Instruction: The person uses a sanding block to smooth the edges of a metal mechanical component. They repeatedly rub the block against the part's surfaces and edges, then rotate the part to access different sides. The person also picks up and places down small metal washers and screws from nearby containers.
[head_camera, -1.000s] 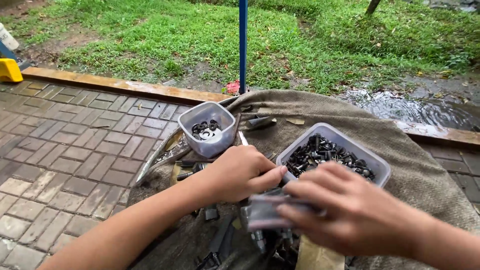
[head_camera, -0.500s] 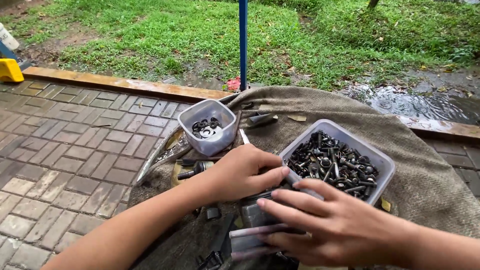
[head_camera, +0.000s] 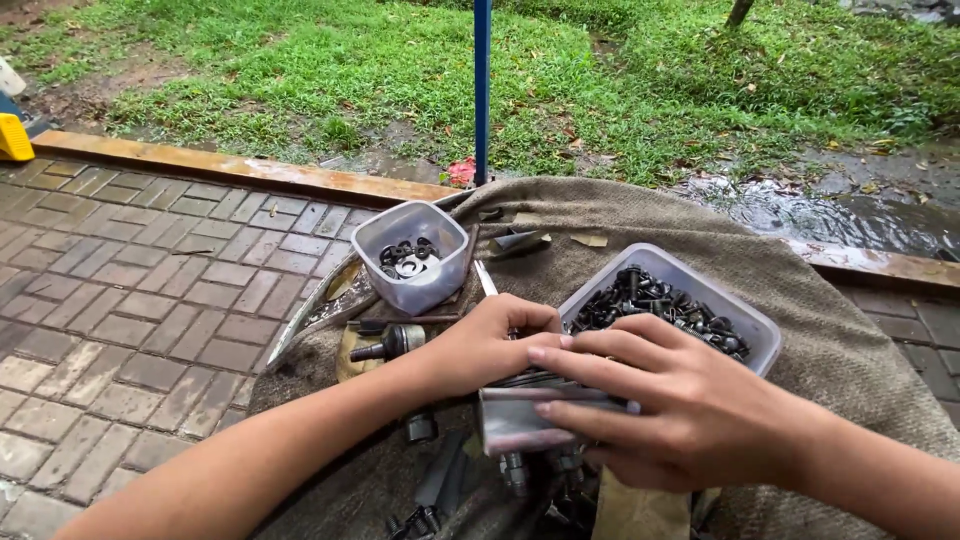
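both hands (head_camera: 600, 390) gripping a grey metal bracket (head_camera: 530, 420), burlap-covered surface (head_camera: 850, 330), brick paving (head_camera: 130, 290), wet grass (head_camera: 330, 70)

two clear plastic tubs (head_camera: 410, 255) (head_camera: 668, 300) of hardware on burlap

Metal bracket (head_camera: 520, 425): mostly covered by right hand (head_camera: 660, 410) and left hand (head_camera: 490, 345); full shape not readable. Bolts below the bracket: partly hidden, heads only. Hardware in large tub (head_camera: 672, 305) right of the bracket: dark, too small to sort. Washers in small tub (head_camera: 410, 255) up-left of the bracket: count unclear. Yellow object (head_camera: 14, 138), far left: cut by edge. Blue pole (head_camera: 482, 90): top cut off.
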